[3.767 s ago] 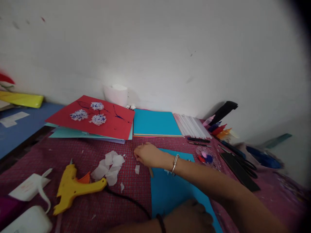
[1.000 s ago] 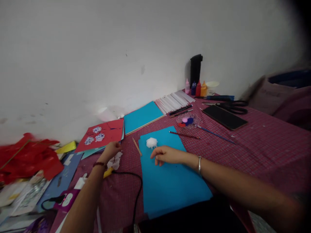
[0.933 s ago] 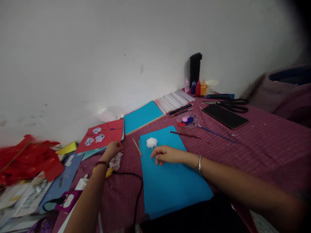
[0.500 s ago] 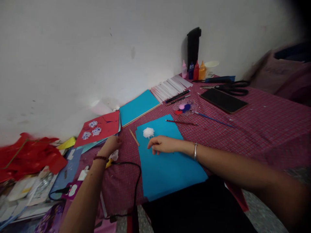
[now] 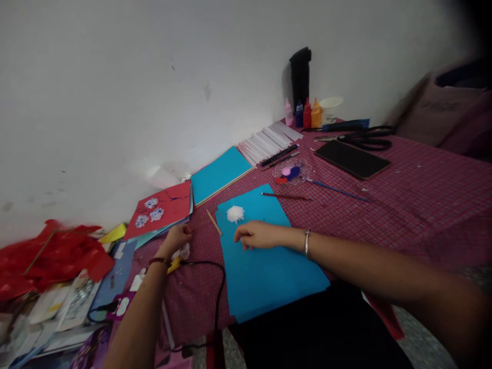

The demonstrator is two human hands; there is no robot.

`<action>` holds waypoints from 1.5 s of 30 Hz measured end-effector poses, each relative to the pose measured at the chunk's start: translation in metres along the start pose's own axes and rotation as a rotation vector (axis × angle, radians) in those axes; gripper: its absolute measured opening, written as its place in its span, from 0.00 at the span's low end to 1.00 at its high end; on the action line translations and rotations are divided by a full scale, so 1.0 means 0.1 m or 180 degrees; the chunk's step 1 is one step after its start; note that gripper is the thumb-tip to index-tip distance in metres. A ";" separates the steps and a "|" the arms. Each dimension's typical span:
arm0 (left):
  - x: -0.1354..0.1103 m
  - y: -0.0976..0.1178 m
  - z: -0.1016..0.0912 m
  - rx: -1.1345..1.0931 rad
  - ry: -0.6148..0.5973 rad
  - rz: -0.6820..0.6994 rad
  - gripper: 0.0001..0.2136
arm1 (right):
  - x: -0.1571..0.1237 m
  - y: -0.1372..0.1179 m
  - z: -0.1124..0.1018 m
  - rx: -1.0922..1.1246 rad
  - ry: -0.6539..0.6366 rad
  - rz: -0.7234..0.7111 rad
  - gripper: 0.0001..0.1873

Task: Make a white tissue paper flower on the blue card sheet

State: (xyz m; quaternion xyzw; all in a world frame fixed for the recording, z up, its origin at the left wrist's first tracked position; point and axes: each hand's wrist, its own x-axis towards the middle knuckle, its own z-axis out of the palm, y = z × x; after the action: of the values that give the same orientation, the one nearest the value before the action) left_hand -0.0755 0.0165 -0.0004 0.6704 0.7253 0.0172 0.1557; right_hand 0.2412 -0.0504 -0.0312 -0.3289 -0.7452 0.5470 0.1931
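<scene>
My right hand (image 5: pixel 257 234) rests over the blue paper (image 5: pixel 272 271), palm down. Its fingers are bent and a little apart, with nothing seen in them. Just beyond the fingertips lies a white ruffled puff (image 5: pixel 235 213), like a small flower. To the left, my left hand (image 5: pixel 179 239) is curled closed above the tablecloth, beside the red card (image 5: pixel 161 205) with purple-and-white flowers. Whatever its fingers hold, if anything, is hidden. Under that wrist are a crumpled whitish piece (image 5: pixel 183 251) and a yellow object (image 5: pixel 174 264) with a black cord. A wooden stick (image 5: pixel 214 222) lies between the hands.
A pencil (image 5: pixel 286 196) crosses the paper's top edge. Behind are a paint palette (image 5: pixel 288 174), a brush (image 5: pixel 334 189), pens (image 5: pixel 280 155), white strips (image 5: pixel 269 141), a phone (image 5: pixel 352 159), scissors (image 5: pixel 365 138) and paint bottles (image 5: pixel 307 114). A red plastic bag (image 5: pixel 57 256) lies left.
The view has shifted slightly. My right hand stays over the blue paper, its fingers slightly changed in pose. My left hand stays curled near the red card.
</scene>
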 end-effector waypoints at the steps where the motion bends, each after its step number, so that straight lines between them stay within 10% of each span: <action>1: -0.03 -0.03 -0.03 -0.0053 0.0060 0.0012 0.00 | 0.00 0.00 0.00 -0.0068 -0.0001 -0.0011 0.17; 7: 0.06 -0.04 -0.18 -0.0072 0.0525 0.0150 0.06 | 0.02 0.02 0.02 -0.0160 -0.0007 0.0020 0.17; 16: 0.48 0.10 0.13 0.0733 0.0448 0.0361 0.04 | 0.02 0.03 0.01 -0.0209 -0.0009 0.0012 0.17; 25: 0.34 0.23 0.11 0.1340 0.0017 0.0606 0.07 | 0.00 0.00 0.00 -0.0281 -0.0007 -0.0044 0.17; 34: 0.36 0.22 0.29 0.0801 0.0590 0.0478 0.06 | 0.01 0.03 0.01 -0.0392 0.0015 -0.0032 0.18; 45: -0.04 -0.80 -0.50 -0.0858 0.1175 -0.0494 0.04 | 0.06 0.12 0.04 -0.0277 0.0123 -0.0137 0.16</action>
State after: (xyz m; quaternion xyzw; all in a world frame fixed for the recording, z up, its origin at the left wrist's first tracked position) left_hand -0.1648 0.0137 0.0292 0.5714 0.7819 0.2241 0.1094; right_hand 0.2378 -0.0473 -0.0443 -0.3313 -0.7713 0.5034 0.2046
